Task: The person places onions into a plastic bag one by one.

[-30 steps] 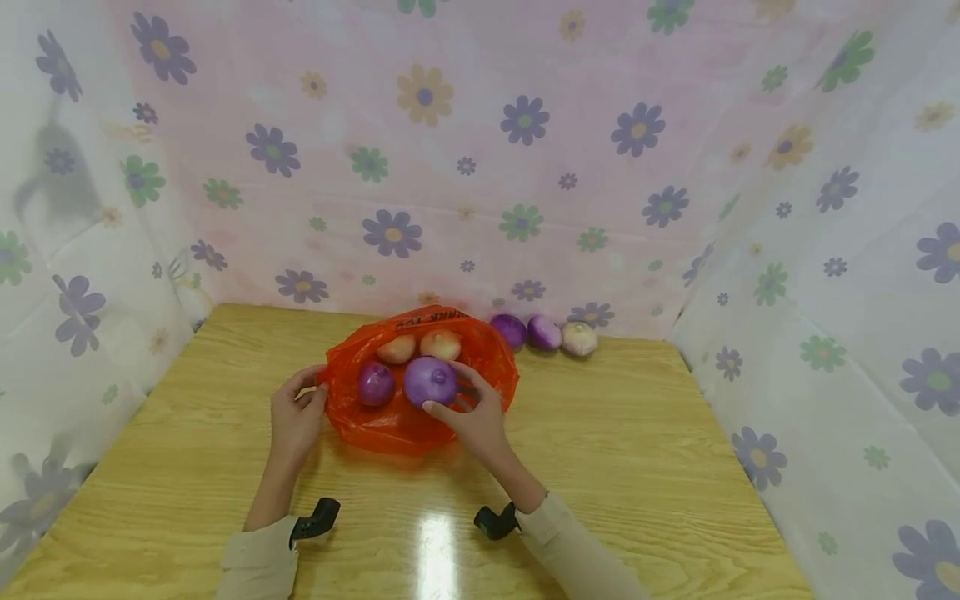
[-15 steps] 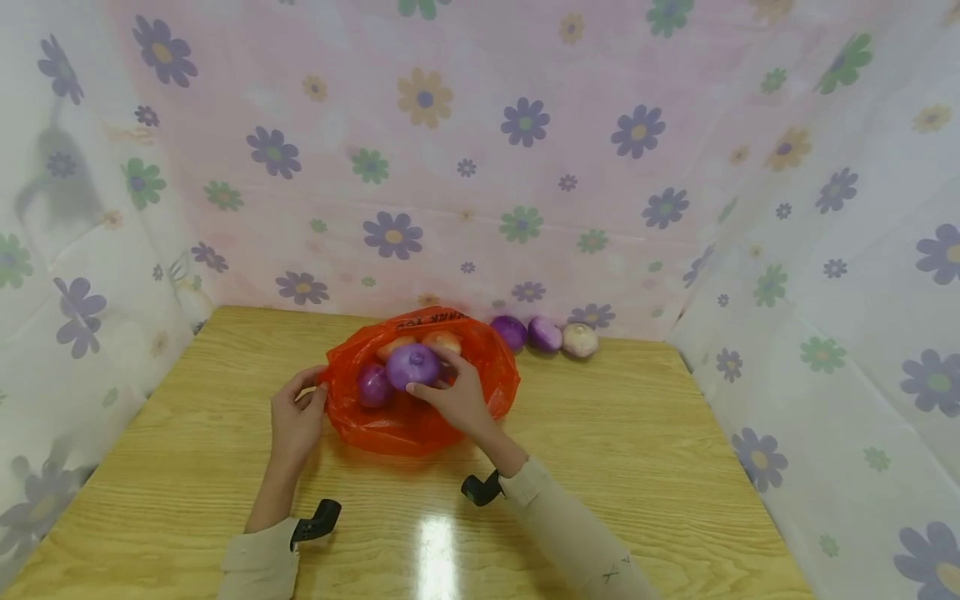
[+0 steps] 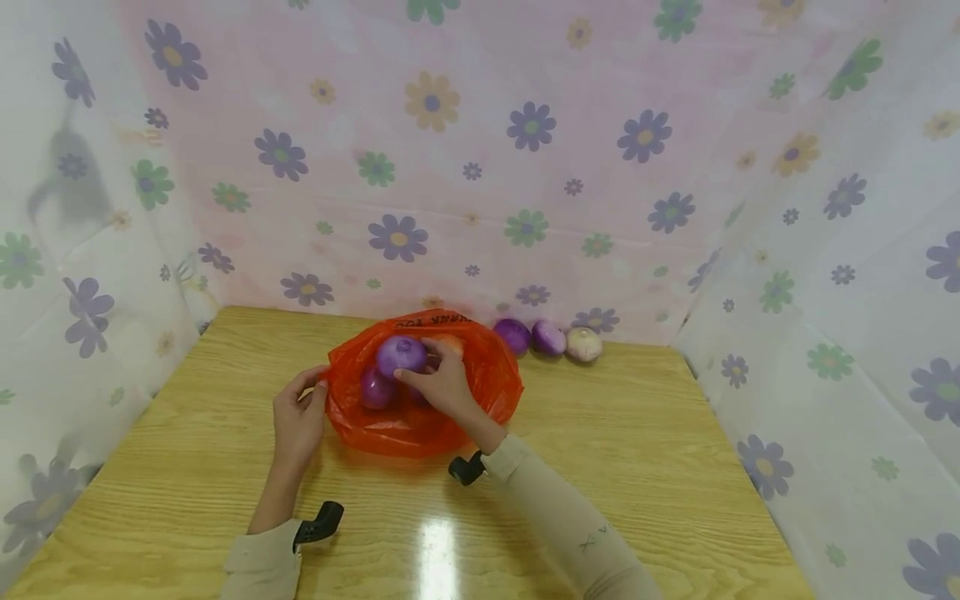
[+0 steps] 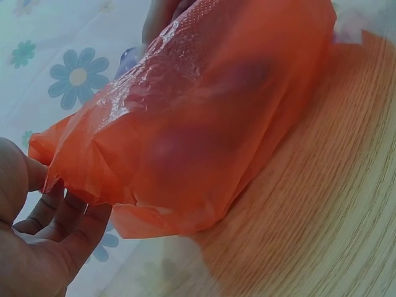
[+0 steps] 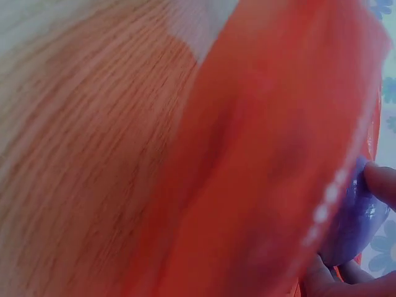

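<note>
Right grip [image 3: 448, 388] holds purple onion [image 3: 397, 355]; lettering [image 3: 429, 320] on bag [image 3: 497, 379]: head view only.

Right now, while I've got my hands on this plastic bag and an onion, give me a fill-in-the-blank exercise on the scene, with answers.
1. My left hand pinches the edge of the plastic bag; it is the ____ that holds an onion.
2. The held onion is ____ in colour.
3. Outside the bag, the row of onions on the table numbers ____.
4. Seen from the head camera, the row's white onion sits at its ____ end.

Answers: right hand; purple; three; right.
</note>
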`<state>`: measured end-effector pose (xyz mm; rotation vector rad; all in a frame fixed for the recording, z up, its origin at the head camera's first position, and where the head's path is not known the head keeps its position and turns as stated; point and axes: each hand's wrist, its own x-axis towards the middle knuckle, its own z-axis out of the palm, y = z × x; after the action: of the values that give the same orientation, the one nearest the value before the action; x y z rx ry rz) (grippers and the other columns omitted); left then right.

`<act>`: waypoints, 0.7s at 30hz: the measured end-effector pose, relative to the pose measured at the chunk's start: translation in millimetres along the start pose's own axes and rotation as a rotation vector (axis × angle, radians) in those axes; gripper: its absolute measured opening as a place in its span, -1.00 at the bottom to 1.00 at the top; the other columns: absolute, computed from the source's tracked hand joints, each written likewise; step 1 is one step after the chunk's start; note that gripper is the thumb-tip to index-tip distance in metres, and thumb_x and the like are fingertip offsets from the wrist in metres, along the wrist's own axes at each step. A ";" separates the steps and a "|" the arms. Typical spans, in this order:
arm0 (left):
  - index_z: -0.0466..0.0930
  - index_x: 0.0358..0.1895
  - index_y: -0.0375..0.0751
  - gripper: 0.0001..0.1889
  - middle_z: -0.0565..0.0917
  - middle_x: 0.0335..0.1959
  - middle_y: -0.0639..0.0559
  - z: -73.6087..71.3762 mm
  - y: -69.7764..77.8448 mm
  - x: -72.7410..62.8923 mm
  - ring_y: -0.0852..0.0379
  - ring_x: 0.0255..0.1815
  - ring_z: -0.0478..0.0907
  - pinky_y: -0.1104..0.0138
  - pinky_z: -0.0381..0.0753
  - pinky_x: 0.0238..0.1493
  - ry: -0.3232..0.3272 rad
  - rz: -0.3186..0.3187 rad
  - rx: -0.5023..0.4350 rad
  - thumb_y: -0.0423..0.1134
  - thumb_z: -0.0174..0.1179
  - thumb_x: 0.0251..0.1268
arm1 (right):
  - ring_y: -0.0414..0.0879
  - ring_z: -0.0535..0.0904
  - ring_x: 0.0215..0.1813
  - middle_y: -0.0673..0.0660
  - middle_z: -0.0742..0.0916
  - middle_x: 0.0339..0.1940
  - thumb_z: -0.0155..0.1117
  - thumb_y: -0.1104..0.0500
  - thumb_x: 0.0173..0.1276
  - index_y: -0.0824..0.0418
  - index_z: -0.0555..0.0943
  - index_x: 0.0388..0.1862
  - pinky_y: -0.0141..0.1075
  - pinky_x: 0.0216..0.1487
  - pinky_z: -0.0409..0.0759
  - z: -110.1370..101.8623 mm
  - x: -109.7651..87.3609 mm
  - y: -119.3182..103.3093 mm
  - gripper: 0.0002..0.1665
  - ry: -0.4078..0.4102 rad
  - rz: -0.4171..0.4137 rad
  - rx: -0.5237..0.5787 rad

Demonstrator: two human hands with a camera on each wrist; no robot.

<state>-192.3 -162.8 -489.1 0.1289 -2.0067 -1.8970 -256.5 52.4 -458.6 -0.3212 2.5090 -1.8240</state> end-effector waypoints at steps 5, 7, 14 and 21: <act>0.60 0.17 -0.41 -0.72 0.56 -0.15 0.09 1.0 -0.6 0.8 0.38 -0.30 0.63 0.57 0.65 -0.23 0.001 -0.003 0.006 -0.43 -0.02 0.57 | 0.13 0.62 0.20 0.25 0.60 0.26 0.54 0.08 0.25 0.29 0.42 0.43 -0.07 0.25 0.63 4.6 6.5 -0.1 -0.17 0.007 0.000 -0.037; 0.60 0.17 -0.41 -0.72 0.56 -0.15 0.08 1.1 -0.7 0.8 0.38 -0.31 0.62 0.57 0.64 -0.24 -0.001 -0.008 0.009 -0.43 -0.02 0.57 | 0.11 0.62 0.19 0.23 0.59 0.26 0.54 0.05 0.25 0.27 0.42 0.43 -0.07 0.23 0.64 5.9 8.5 0.0 -0.16 0.015 0.014 -0.065; 0.61 0.17 -0.39 -0.72 0.55 -0.12 0.00 0.5 -0.3 0.4 0.36 -0.30 0.61 0.57 0.64 -0.24 -0.007 -0.014 0.006 -0.41 -0.02 0.58 | 0.08 0.58 0.17 0.21 0.59 0.25 0.53 0.02 0.27 0.22 0.41 0.44 -0.05 0.23 0.63 7.9 14.4 0.1 -0.16 0.042 0.045 -0.158; 0.59 0.19 -0.40 -0.70 0.55 -0.07 -0.10 0.1 -0.1 -0.5 0.37 -0.28 0.62 0.57 0.64 -0.21 -0.017 -0.025 0.012 -0.39 -0.03 0.59 | 0.10 0.60 0.20 0.22 0.61 0.23 0.49 0.10 0.31 0.24 0.40 0.43 -0.04 0.26 0.62 7.4 16.1 0.7 -0.23 0.025 0.018 -0.160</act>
<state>-191.9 -162.5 -489.3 0.1418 -2.0371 -1.9084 -271.4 42.8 -460.0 -0.2800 2.6714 -1.6342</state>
